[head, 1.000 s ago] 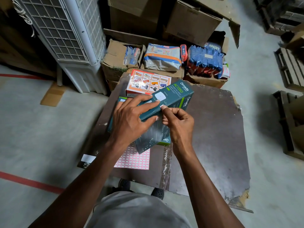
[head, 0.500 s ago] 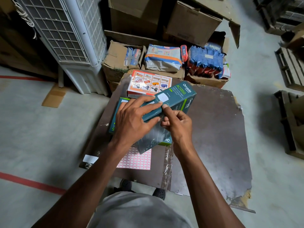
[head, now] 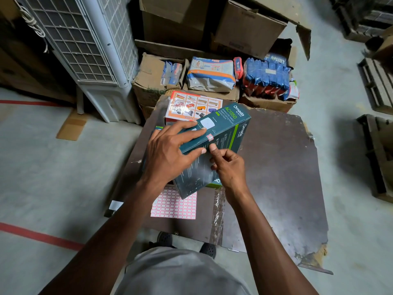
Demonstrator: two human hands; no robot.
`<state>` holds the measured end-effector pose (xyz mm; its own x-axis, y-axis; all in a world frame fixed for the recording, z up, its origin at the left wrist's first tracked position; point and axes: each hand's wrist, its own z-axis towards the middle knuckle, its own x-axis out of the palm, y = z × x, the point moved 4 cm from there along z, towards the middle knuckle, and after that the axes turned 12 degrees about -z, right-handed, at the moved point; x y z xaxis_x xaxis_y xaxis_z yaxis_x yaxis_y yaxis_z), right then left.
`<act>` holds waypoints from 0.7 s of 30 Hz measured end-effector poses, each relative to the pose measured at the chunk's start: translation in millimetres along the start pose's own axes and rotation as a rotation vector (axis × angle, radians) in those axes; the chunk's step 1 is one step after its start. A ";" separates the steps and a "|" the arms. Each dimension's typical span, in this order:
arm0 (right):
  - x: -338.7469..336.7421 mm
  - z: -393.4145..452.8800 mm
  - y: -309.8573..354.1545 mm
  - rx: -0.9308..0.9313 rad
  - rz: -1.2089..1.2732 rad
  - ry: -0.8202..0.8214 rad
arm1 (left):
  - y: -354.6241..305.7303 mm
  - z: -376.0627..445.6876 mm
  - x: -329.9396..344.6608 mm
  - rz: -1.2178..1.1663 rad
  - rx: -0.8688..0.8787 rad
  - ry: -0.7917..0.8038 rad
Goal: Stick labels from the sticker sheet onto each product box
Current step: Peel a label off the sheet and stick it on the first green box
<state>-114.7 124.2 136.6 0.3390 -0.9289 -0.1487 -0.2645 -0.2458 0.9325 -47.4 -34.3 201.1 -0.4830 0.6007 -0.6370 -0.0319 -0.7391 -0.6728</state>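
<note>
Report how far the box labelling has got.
Done: one pink-edged label sits on the teal Omada box. In hand: the left hand grips that box while the right hand stays by its edge. Left: the orange-and-white box shows no label; the sticker sheet holds plenty.

A white air cooler (head: 85, 50) stands at the upper left of the frame. Brown cartons (head: 244, 28) crowd the top centre, with blue packets (head: 265, 77) and a white-and-orange pack (head: 210, 74) below them. Red tape lines (head: 40, 236) cross the grey floor (head: 42, 177) at left. Wooden pallets (head: 376, 86) sit at the right edge.
</note>
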 end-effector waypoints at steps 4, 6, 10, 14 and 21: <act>-1.8 -2.1 -0.2 -0.018 -0.029 -0.001 | 4.3 -0.5 -2.0 -0.014 -0.016 -0.003; -1.0 -3.9 5.1 -0.055 -0.009 0.006 | 3.1 -1.8 -1.8 -0.012 -0.008 0.005; 1.5 -2.8 13.0 -0.075 -0.012 -0.028 | -0.3 -2.4 -1.2 -0.013 0.006 0.018; 3.7 0.1 15.1 -0.094 -0.003 -0.014 | 3.1 -2.6 -3.0 -0.013 0.005 0.008; 8.9 5.8 2.3 -0.063 -0.047 0.001 | 9.9 0.1 -6.4 -0.019 -0.032 -0.019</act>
<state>-117.5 113.8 135.5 0.3509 -0.9164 -0.1925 -0.1911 -0.2713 0.9433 -44.7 -45.5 198.6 -0.4987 0.6087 -0.6171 -0.0135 -0.7173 -0.6966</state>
